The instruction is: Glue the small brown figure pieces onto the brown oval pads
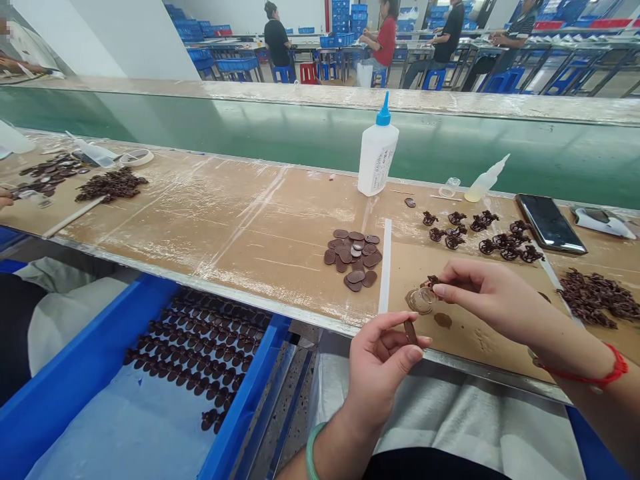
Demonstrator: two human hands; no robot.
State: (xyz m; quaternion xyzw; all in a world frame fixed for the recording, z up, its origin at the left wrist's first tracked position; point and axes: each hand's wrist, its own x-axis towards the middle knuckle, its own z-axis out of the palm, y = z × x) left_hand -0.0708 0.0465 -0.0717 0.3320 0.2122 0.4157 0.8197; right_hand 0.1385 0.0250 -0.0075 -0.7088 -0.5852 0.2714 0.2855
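Note:
My left hand pinches a small brown oval piece edge-up just below the table's front edge. My right hand pinches a small dark brown ornament over a little clear cap on the cardboard-covered table. A pile of brown oval pieces lies left of a white strip. Several dark ornaments are spread beyond my right hand, and a heap of them lies at the right. A brown glue spot marks the cardboard under my right hand.
A white glue bottle with a blue tip and a small squeeze bottle stand at the back. A phone lies at right. A blue bin holds rows of finished pieces. Another pile lies at left. People sit in the background.

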